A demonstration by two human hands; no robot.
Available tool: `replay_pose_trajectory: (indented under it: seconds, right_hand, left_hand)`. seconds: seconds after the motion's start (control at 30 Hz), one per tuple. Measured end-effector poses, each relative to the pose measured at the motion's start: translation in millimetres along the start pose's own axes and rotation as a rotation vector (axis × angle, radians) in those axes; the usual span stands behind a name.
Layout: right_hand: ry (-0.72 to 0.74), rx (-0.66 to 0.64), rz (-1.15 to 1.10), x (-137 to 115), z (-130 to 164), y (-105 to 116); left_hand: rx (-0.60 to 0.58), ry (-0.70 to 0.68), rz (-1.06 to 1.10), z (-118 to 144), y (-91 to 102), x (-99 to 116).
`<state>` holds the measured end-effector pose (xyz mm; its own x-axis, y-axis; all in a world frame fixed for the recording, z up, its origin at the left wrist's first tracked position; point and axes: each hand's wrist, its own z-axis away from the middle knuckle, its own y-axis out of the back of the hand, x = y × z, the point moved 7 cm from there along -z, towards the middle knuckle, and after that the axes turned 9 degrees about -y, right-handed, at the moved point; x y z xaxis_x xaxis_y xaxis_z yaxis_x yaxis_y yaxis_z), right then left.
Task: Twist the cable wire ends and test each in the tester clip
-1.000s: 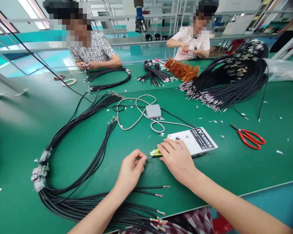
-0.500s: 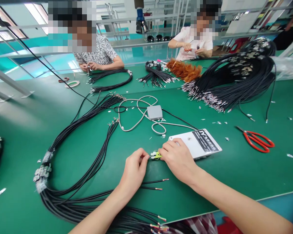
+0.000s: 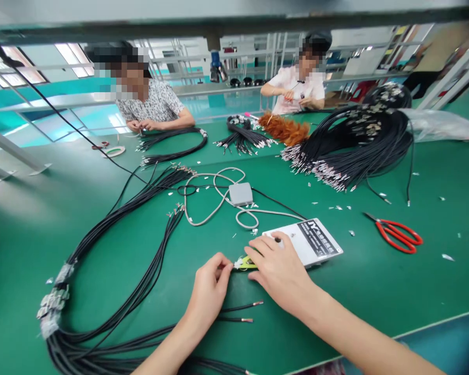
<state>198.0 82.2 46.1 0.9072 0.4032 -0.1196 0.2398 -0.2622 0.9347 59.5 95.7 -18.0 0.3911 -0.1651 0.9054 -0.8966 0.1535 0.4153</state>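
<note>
At a green worktable (image 3: 359, 291), a worker's bare hands meet at a yellow-green clip (image 3: 244, 263) at the left end of a white control box (image 3: 318, 244) lettered "JY". The left hand (image 3: 211, 285), left of the box, has its thumb and forefinger pinched on a thin wire at the clip's pale tip, the wire mostly hidden by the fingertips. The right hand (image 3: 280, 266) reaches over the box's left end, its fingers spread and parted from the thumb, the forefinger lying over the rear of the clip.

On the near side of the box, two black cables (image 3: 238, 308) with bared, coloured ends lie under the hands. Left of the box, a long bundle of black cables (image 3: 119, 219) curves round, bound with clear wrap (image 3: 50, 324). Beyond the box's left end sits a small grey case (image 3: 241, 194) amid a looped grey cord (image 3: 198, 224). Red-handled scissors (image 3: 382, 225) rest to the right of the box. Far beyond it, a heap of black cables (image 3: 352, 143) lies near a fluffy orange-brown bundle (image 3: 284, 129), while two co-workers, one in a patterned shirt (image 3: 156, 104) and one in a pale shirt (image 3: 283, 83), sit across the table.
</note>
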Motion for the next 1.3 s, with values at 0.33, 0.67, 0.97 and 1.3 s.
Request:
replay_pose_trajectory:
  seconds: [0.33,0.67,0.97,1.3]
  right_hand:
    - [-0.217,0.363,-0.170,41,95,24]
    - [-0.255,0.490,-0.055,38,97,17]
    - [-0.071,0.328,-0.254,-11,107,-7]
    - [-0.360,0.254,-0.494,3,111,-25]
  left_hand:
    - [0.002,0.032,0.081,-1,0.8,-8]
    - [0.058,0.124,0.163,2,27.5,-21]
    - [-0.162,0.235,0.221,19,44.2,-9]
    - [0.733,-0.028,-0.218,-5,182.8,6]
